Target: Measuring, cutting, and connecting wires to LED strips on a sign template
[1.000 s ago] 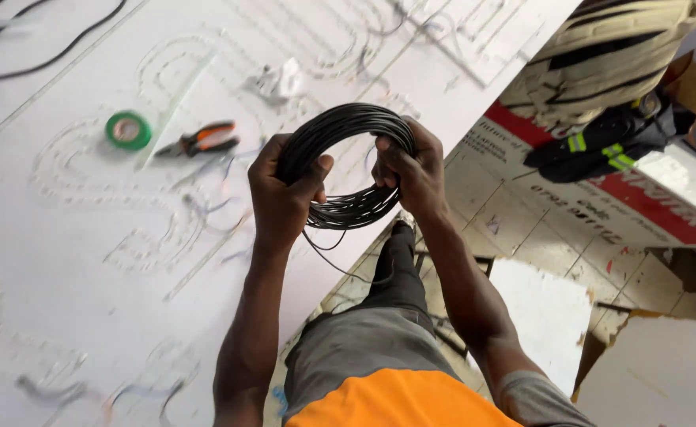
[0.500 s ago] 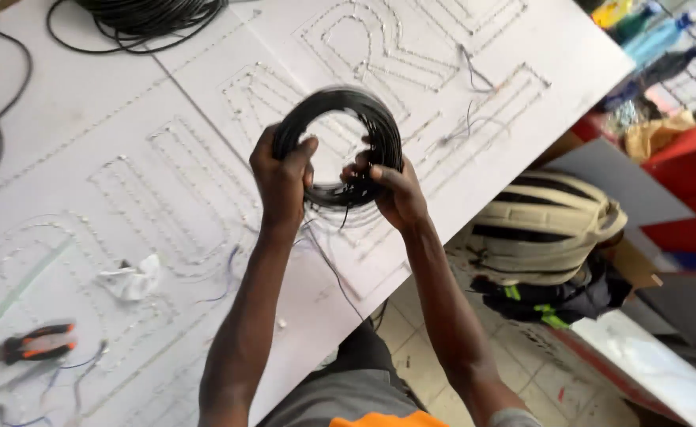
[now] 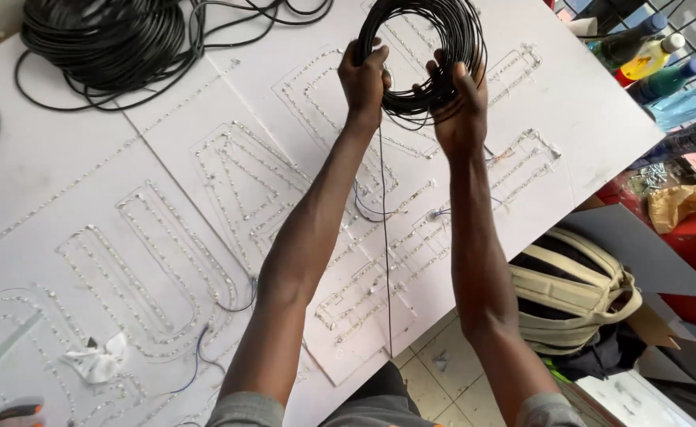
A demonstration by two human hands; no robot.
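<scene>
Both arms stretch out over the white board. Left hand and right hand each have fingers clamped on the lower arc of a black wire coil, held above the board (one loose strand hangs down). A larger wire pile lies top left.
</scene>
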